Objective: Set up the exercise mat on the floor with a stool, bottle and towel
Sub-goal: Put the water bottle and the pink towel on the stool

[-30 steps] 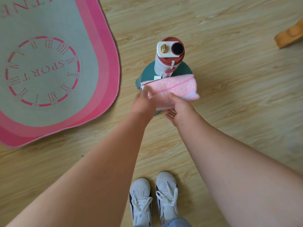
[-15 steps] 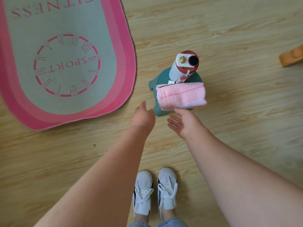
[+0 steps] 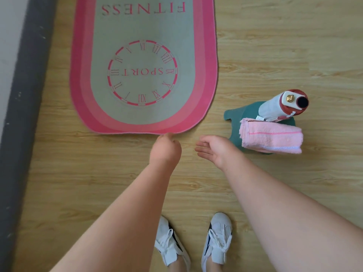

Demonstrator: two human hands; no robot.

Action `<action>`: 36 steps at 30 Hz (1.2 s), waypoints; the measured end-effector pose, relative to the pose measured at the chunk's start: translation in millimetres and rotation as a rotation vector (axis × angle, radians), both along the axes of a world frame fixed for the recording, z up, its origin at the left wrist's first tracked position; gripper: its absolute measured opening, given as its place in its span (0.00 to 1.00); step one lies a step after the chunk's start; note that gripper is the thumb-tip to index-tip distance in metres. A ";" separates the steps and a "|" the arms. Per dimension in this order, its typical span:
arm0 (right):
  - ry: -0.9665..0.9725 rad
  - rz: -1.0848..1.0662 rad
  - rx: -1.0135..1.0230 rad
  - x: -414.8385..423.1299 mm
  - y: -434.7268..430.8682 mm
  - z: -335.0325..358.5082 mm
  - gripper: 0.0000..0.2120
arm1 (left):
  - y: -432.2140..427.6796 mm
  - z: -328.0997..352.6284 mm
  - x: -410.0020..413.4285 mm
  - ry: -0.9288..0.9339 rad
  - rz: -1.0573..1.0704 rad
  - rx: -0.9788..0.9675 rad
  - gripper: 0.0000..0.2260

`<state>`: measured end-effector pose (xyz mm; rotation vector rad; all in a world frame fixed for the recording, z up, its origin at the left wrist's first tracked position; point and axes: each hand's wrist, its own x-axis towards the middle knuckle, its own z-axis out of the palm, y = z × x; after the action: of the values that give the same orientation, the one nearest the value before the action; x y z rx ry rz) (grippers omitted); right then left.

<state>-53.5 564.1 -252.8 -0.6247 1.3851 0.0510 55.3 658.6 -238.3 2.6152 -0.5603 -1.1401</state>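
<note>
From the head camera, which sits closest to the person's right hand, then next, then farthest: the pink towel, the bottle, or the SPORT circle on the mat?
From the right hand:
1. Pink towel, just to its right on the stool.
2. Bottle, behind the towel.
3. SPORT circle, up and left on the mat.

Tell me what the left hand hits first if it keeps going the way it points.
The near rounded edge of the pink mat. The left hand points up the picture, its fingertips right at that edge; whether they already touch it is unclear.

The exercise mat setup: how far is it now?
Done: the folded pink towel and white-and-red bottle sit on the green stool, beside the pink-bordered oval mat. In hand: nothing; the left hand nears the mat's edge, the right hand is open. Left: perhaps straightening.
</note>
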 end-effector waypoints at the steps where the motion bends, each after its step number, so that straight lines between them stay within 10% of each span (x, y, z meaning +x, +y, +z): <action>1: 0.016 0.023 -0.025 7.6 2.0 -5.6 0.10 | 7.1 -5.7 7.9 -0.023 0.010 0.000 0.20; 18: 0.307 1.132 -0.906 116.2 47.9 -180.0 0.25 | 63.2 -178.9 112.4 -0.274 -0.369 0.074 0.27; 36: 0.468 1.345 -0.978 136.3 49.0 -236.6 0.20 | 78.3 -232.9 121.6 -0.488 -0.429 0.076 0.20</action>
<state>82.8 613.1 -489.4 -2.4038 1.1136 0.6465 176.9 736.9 -471.2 2.9332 -1.2439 -0.6056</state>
